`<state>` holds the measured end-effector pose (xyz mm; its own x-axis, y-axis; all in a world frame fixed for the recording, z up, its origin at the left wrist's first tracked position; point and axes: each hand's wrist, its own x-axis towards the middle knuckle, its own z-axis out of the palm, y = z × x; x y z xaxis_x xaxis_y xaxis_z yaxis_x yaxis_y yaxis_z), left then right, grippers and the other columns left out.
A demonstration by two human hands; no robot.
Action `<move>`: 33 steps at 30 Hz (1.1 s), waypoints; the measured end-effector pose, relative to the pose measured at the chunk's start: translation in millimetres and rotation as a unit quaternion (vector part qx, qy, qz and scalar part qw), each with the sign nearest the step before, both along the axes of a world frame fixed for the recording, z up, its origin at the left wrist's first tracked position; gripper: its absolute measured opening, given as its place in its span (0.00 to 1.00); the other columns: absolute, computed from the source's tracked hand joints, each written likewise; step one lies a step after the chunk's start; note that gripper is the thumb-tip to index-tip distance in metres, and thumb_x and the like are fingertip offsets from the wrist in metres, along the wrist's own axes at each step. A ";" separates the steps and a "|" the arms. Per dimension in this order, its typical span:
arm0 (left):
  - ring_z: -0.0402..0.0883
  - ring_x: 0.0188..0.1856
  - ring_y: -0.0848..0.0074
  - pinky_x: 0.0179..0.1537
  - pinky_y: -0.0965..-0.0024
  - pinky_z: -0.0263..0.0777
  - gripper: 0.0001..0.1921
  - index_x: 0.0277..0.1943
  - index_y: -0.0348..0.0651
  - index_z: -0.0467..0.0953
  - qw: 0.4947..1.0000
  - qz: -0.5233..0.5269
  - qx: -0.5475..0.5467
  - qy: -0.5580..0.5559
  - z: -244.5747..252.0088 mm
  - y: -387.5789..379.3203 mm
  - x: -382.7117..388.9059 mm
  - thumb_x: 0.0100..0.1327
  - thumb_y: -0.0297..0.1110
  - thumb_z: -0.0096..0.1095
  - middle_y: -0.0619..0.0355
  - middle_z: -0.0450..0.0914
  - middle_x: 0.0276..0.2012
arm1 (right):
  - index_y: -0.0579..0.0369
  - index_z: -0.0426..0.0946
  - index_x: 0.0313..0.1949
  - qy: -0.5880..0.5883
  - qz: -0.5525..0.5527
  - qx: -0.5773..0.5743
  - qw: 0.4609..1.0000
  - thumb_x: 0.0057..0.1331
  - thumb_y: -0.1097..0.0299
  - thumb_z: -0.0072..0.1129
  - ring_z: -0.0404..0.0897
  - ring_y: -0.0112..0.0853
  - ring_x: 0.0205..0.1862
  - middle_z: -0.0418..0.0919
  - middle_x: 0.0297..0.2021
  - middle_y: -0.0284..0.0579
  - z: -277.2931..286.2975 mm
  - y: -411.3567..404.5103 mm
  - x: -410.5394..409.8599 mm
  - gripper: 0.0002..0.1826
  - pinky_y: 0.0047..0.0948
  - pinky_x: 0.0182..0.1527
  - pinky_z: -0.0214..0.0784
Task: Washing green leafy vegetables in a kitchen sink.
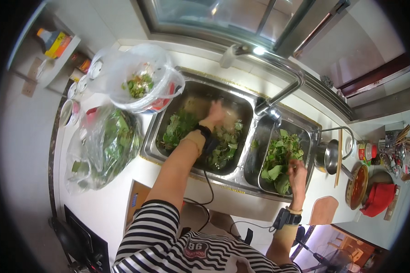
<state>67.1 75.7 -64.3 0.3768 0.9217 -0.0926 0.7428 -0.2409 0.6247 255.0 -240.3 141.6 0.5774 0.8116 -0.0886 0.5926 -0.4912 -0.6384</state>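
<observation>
My left hand (217, 112) is in the water of the left basin of a stainless steel double sink (248, 136); blur hides whether its fingers hold anything. Leafy greens (178, 129) float left of it, and more stems and leaves (223, 146) lie below and to its right. At the right basin, my right hand (297, 169) has bent fingers at the edge of a heap of leafy greens (281, 153). That heap sits in a metal mesh basket (299, 126). Whether those fingers grip a leaf is unclear.
A bag-lined bucket (177, 83) with plant scraps and a clear plastic bag of greens (118, 136) stand at left. The faucet (271, 105) rises behind the sink. Right are a steel pot (330, 156), chopsticks (339, 157), a pan with red contents (358, 186) and a red cloth (379, 199).
</observation>
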 end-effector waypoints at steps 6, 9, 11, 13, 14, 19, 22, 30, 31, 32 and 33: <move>0.72 0.47 0.54 0.45 0.57 0.68 0.10 0.35 0.38 0.78 0.977 -0.074 0.141 0.143 -37.8 17.2 5.0 0.51 0.31 0.56 0.47 0.76 0.38 | 0.62 0.73 0.36 -0.103 0.100 -0.051 0.988 0.49 0.84 0.48 0.74 0.49 0.31 0.74 0.30 0.56 -16.2 7.5 -17.3 0.13 0.37 0.33 0.66; 0.75 0.43 0.53 0.42 0.58 0.71 0.09 0.35 0.37 0.77 0.953 -0.207 0.087 0.204 -37.5 -0.7 5.8 0.49 0.27 0.56 0.45 0.75 0.40 | 0.62 0.72 0.35 -0.029 0.070 -0.101 0.992 0.50 0.83 0.48 0.74 0.49 0.31 0.74 0.31 0.54 -11.2 20.5 -22.9 0.11 0.38 0.33 0.66; 0.76 0.40 0.51 0.41 0.59 0.73 0.10 0.36 0.35 0.75 0.937 -0.266 0.042 0.222 -20.6 3.5 4.8 0.48 0.24 0.56 0.43 0.74 0.41 | 0.62 0.72 0.35 -0.089 0.112 -0.066 0.987 0.52 0.82 0.49 0.74 0.49 0.31 0.74 0.30 0.55 -20.1 27.7 -17.6 0.10 0.38 0.33 0.66; 0.77 0.34 0.51 0.36 0.59 0.73 0.06 0.30 0.35 0.77 0.980 -0.113 0.007 0.166 -1.9 16.0 -12.9 0.48 0.23 0.54 0.41 0.75 0.36 | 0.61 0.73 0.35 -0.098 0.124 -0.055 0.986 0.53 0.80 0.51 0.74 0.49 0.31 0.74 0.30 0.55 -18.9 48.0 -21.0 0.09 0.38 0.33 0.66; 0.77 0.34 0.51 0.36 0.59 0.73 0.06 0.30 0.35 0.77 0.979 -0.112 0.006 0.169 5.4 20.1 -19.6 0.48 0.23 0.54 0.41 0.75 0.36 | 0.61 0.73 0.35 -0.082 0.121 -0.043 0.988 0.52 0.80 0.51 0.74 0.49 0.31 0.74 0.30 0.55 -21.3 58.2 -23.5 0.09 0.39 0.33 0.66; 0.77 0.34 0.53 0.34 0.58 0.71 0.08 0.32 0.37 0.77 0.997 -0.074 -0.035 -0.009 40.4 13.2 -40.7 0.50 0.28 0.53 0.40 0.76 0.31 | 0.60 0.75 0.33 -0.019 0.198 0.044 0.979 0.51 0.81 0.50 0.74 0.50 0.31 0.74 0.28 0.56 -64.2 128.3 -54.1 0.09 0.40 0.34 0.67; 0.78 0.30 0.55 0.32 0.60 0.71 0.08 0.33 0.38 0.77 0.991 -0.061 -0.040 -0.115 52.0 -2.5 -47.7 0.49 0.28 0.54 0.43 0.77 0.29 | 0.57 0.77 0.31 -0.103 0.252 -0.034 0.962 0.51 0.79 0.50 0.75 0.50 0.35 0.76 0.28 0.56 -125.6 174.9 -64.8 0.08 0.39 0.38 0.69; 0.72 0.18 0.82 0.18 0.77 0.63 0.12 0.43 0.33 0.71 0.913 0.001 -0.280 -0.298 126.6 -48.4 -58.0 0.57 0.28 0.52 0.57 0.75 0.20 | 0.55 0.79 0.29 -0.139 0.326 -0.269 0.896 0.56 0.72 0.48 0.78 0.46 0.40 0.78 0.34 0.52 -269.0 198.6 -57.7 0.08 0.39 0.38 0.72; 0.74 0.19 0.80 0.20 0.76 0.65 0.11 0.41 0.33 0.71 0.909 0.032 -0.303 -0.284 126.3 -50.2 -79.5 0.56 0.28 0.53 0.56 0.74 0.19 | 0.55 0.79 0.29 -0.132 0.344 -0.261 0.892 0.56 0.72 0.48 0.78 0.46 0.40 0.78 0.34 0.52 -257.0 210.6 -79.8 0.08 0.39 0.38 0.72; 0.74 0.19 0.80 0.20 0.76 0.65 0.11 0.41 0.33 0.71 0.912 0.049 -0.298 -0.277 126.0 -53.5 -98.3 0.56 0.28 0.53 0.56 0.74 0.19 | 0.56 0.77 0.26 -0.143 0.281 -0.227 0.921 0.56 0.71 0.47 0.78 0.46 0.37 0.78 0.32 0.52 -243.3 220.4 -96.4 0.08 0.40 0.36 0.72; 0.73 0.18 0.80 0.19 0.77 0.64 0.11 0.42 0.33 0.70 0.905 0.078 -0.305 -0.286 131.4 -59.6 -115.8 0.56 0.28 0.53 0.56 0.74 0.21 | 0.56 0.76 0.24 -0.154 0.215 -0.194 0.945 0.56 0.70 0.46 0.78 0.47 0.34 0.78 0.30 0.52 -219.7 228.8 -112.4 0.09 0.42 0.34 0.72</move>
<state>-48.7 16.0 67.1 0.3941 0.8105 -0.4332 0.2508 0.3586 0.8992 142.6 -11.4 -78.1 0.2491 0.9179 -0.3088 0.9185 -0.3250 -0.2251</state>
